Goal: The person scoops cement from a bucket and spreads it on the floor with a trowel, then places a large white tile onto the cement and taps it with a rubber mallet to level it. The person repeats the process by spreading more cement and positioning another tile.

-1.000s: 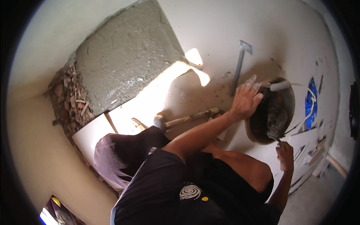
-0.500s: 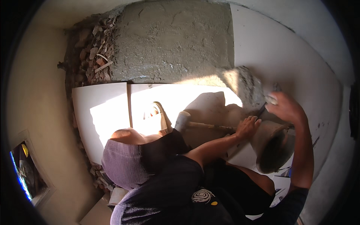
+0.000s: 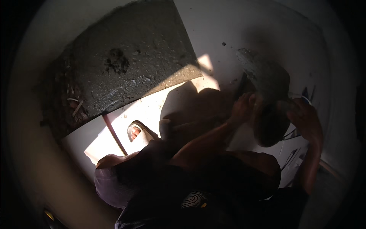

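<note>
My right hand (image 3: 308, 119) is closed round the handle of a trowel. Its broad, mortar-coated blade (image 3: 267, 72) is above the far side of a dark bucket (image 3: 271, 128). My left hand (image 3: 243, 107) grips the bucket's left side with bent fingers; shadow hides part of its hold. A narrow dark strip (image 3: 241, 86) lies just beyond that hand, too dim to name. At the upper left spreads a bed of wet grey mortar (image 3: 133, 65), with a darker rough patch in it.
A mallet (image 3: 165, 128) lies in shadow between my sandalled foot (image 3: 136, 131) and the bucket. Pale tiles (image 3: 85, 139) border the mortar below, and a large light slab (image 3: 244, 26) borders it on the right. Rubble (image 3: 63, 95) lies along the left wall.
My view has swung right and darkened. My right hand and the trowel have come from over the mortar's corner to the bucket. The left hand has stayed at the bucket; a dark patch now shows in the mortar.
</note>
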